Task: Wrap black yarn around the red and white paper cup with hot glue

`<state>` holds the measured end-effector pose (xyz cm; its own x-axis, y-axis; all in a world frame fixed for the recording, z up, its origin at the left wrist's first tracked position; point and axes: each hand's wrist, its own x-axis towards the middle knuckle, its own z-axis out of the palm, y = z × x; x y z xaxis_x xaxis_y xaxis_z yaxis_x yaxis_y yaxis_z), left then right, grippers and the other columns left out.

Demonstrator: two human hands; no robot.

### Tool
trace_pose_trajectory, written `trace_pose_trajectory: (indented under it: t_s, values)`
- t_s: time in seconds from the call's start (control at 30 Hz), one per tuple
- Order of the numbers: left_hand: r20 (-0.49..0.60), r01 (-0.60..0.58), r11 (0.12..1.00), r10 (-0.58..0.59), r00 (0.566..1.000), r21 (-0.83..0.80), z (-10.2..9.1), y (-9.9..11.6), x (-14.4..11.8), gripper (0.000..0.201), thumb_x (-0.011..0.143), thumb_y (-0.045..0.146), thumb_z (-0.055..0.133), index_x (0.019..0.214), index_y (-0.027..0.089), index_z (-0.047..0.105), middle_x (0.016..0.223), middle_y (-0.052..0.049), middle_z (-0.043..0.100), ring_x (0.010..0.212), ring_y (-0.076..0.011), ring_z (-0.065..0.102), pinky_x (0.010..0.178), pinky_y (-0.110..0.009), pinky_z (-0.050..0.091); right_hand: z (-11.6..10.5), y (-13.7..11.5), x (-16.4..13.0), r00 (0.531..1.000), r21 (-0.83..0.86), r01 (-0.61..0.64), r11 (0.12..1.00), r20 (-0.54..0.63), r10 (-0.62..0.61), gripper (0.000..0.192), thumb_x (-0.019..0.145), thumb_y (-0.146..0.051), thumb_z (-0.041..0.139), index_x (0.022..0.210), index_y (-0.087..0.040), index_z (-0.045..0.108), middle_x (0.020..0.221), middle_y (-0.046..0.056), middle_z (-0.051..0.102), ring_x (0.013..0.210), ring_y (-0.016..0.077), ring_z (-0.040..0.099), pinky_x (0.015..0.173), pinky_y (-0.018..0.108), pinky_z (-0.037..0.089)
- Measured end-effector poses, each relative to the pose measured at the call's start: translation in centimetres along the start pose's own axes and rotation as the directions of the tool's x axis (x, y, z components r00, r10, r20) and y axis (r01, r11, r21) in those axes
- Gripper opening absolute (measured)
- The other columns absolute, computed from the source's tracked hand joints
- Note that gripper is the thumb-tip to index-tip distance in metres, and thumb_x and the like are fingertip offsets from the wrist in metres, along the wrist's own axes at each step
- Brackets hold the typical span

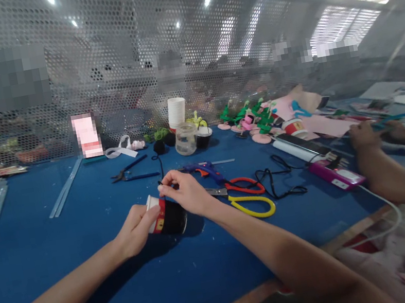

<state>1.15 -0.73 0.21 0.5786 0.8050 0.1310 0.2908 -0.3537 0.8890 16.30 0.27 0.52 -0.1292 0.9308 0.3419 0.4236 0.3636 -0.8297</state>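
Observation:
A paper cup (174,217), tipped on its side, is gripped by my left hand (135,229) around its white rim end. Black wrapping covers much of the cup, beside a red and yellow printed band. My right hand (184,190) pinches black yarn (160,164) at the cup's upper side. That strand runs back toward a dark ball of yarn (159,147). Just behind my right hand lies a blue glue gun (205,167). Scissors (247,197) with one red and one yellow handle rest to its right. Pliers (131,172) with dark blue handles lie farther back.
Clear glue sticks (66,188) lie at left. Behind are stacked cups (177,113), a clear jar (186,140) and green pipe-cleaner pieces (257,118). A purple power strip (336,176) with a white cord sits at right, near another person's hands (365,136). A perforated metal screen (111,58) stands behind.

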Motion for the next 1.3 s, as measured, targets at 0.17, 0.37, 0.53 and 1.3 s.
trace_pose_trajectory:
  t_s: [0.17,0.37,0.53,1.3]
  values:
    - [-0.019,-0.117,0.99,0.119,0.993,0.077,-0.2,0.3,-0.2,0.037,0.077,0.034,0.028,0.043,0.018,0.026,0.042,0.005,0.026,0.04,-0.0056,0.022,0.039,-0.021,0.019,0.2,-0.2,-0.1,0.999,0.022,-0.037,0.999,0.023,0.037,0.011,0.072,-0.027,0.048,0.067,-0.018,0.045,0.067,0.001,0.059,0.064,0.0124,0.054,0.061,0.026,0.04]
    - [-0.022,-0.272,0.948,0.28,0.96,0.167,-0.2,0.1,-0.2,0.036,0.079,0.026,0.027,0.044,0.018,0.024,0.042,0.005,0.026,0.039,-0.0055,0.023,0.04,-0.021,0.021,0.4,-0.3,-0.2,0.995,0.074,-0.092,0.993,0.036,0.089,0.013,0.071,-0.029,0.05,0.066,-0.017,0.046,0.067,0.001,0.056,0.068,0.013,0.052,0.063,0.027,0.04]
    - [-0.035,-0.37,0.904,0.386,0.922,0.215,-0.2,-0.2,-0.1,0.037,0.08,0.022,0.028,0.044,0.017,0.024,0.041,0.005,0.026,0.038,-0.0051,0.024,0.04,-0.021,0.021,0.3,-0.6,-0.3,0.985,0.136,-0.168,0.976,0.07,0.159,0.013,0.07,-0.029,0.051,0.066,-0.016,0.047,0.066,0.0,0.054,0.066,0.0122,0.051,0.06,0.025,0.039]
    - [-0.084,-0.32,0.928,0.34,0.937,0.189,-0.7,-0.2,0.0,0.037,0.077,0.026,0.032,0.041,0.017,0.03,0.04,0.004,0.031,0.039,-0.0068,0.026,0.041,-0.022,0.023,-1.0,0.4,0.9,0.946,0.283,-0.324,0.903,0.069,0.318,0.019,0.078,-0.027,0.039,0.073,-0.013,0.052,0.074,0.005,0.057,0.059,0.0085,0.05,0.047,0.019,0.037]
